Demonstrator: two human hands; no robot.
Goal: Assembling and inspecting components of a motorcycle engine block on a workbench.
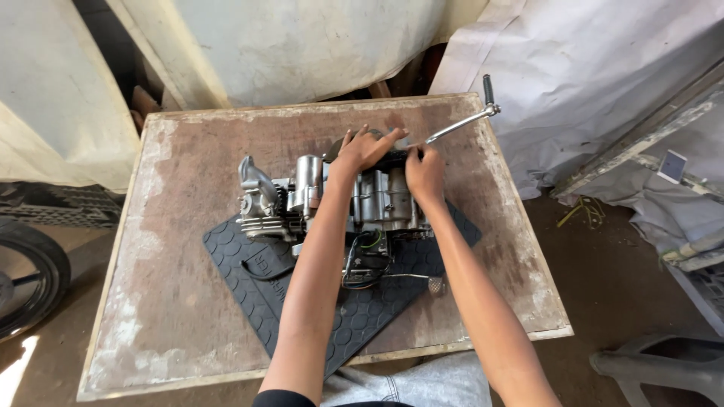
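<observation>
At the far left edge a dark tyre leans beside the worn wooden table. On the table lies a black rubber mat with a hexagon pattern, turned cornerwise, and a small silver engine stands on it near the middle of the tabletop. Its finned cylinder end points left.

The left hand lies over the far top of the engine, fingers spread and pressing down flat on a dark cover. Just to its right, the right hand grips the same upper edge; its fingers are curled in, and it looks to be pinching a small part there, though I cannot tell what.

From that spot a long chrome lever with a black rubber tip runs up and right, past the table's far corner. A second, shorter lever with a rubber end lies on the mat near the person's arms.

To do this well, I judge the left palm should steady the engine firmly so it cannot rock on the mat, while the right hand works squarely and keeps clear of the long lever.

Right of the table, pale sheets cover the ground.
</observation>
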